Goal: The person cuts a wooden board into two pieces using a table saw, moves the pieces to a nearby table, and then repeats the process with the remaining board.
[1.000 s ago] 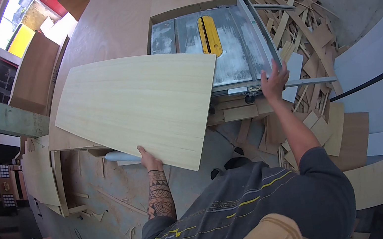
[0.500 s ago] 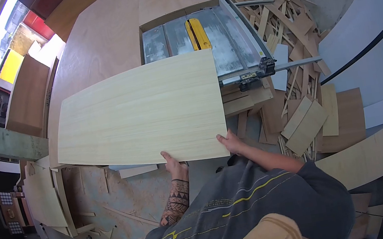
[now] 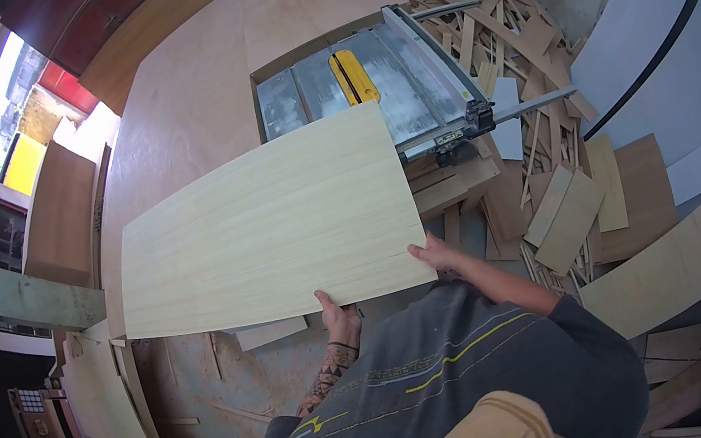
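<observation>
A large pale plywood panel [image 3: 270, 232] lies across the front of the table saw [image 3: 418, 98] and the big wooden worktop [image 3: 177, 109]. My left hand [image 3: 339, 317] grips its near edge, thumb on top and fingers hidden beneath. At the near right corner my right hand [image 3: 435, 254] holds the right edge, its thumb on the upper face. The yellow blade insert [image 3: 354, 76] of the saw shows just beyond the panel's far right corner. No blade can be made out.
Heaped wood offcuts [image 3: 513, 28] cover the floor right of the saw. A rail [image 3: 534, 103] sticks out from the saw's right side. White sheets [image 3: 657, 69] lean at the far right. A wooden cabinet piece [image 3: 103, 396] stands at the lower left.
The panel has turned slightly, its left end coming nearer to me and its far right corner shifting left off the insert. Both hands keep their hold. The camera view has tilted a little.
</observation>
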`<state>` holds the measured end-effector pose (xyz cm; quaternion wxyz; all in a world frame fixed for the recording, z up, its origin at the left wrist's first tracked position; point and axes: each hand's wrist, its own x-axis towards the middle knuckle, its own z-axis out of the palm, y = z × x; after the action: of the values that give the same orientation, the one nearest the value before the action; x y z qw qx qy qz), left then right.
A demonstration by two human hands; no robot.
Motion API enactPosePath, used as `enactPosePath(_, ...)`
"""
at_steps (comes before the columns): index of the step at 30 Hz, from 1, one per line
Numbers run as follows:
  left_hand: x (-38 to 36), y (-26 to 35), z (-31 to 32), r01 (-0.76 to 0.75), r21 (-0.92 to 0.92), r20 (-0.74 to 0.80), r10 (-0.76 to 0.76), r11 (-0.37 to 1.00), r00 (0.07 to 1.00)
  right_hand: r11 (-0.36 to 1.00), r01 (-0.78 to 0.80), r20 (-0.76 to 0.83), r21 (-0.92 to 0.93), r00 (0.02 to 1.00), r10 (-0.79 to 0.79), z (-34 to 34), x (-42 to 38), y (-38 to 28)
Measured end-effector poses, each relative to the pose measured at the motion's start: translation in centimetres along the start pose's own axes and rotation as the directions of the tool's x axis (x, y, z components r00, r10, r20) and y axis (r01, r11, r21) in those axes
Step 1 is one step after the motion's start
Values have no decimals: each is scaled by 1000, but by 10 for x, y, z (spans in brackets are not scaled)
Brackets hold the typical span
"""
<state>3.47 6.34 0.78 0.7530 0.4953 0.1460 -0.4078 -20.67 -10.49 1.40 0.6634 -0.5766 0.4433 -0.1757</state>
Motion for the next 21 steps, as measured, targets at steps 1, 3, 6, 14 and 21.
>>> enactPosePath(1,1,1,1,3,4,7,-3,1000,1000,998,-14,-5,-67,1000,13,-2,-2,-8)
enactPosePath(3,4,3,3,5,13,24,-6,1000,1000,993,-17,-21,-115,1000,15,-1,5,-5)
enactPosePath(6,10,5,2,23,13,50,-24,1000,998,988,-9,-46,-152,999,2,1,24,18)
enactPosePath(14,38,21,6,7,-3,79,-6,1000,997,968,-12,-21,-250,1000,7,10,49,-7)
enactPosePath(21,34,29,3,-9,9,26,8,1000,1000,978,11,19,-211,1000,-7,22,50,-6)
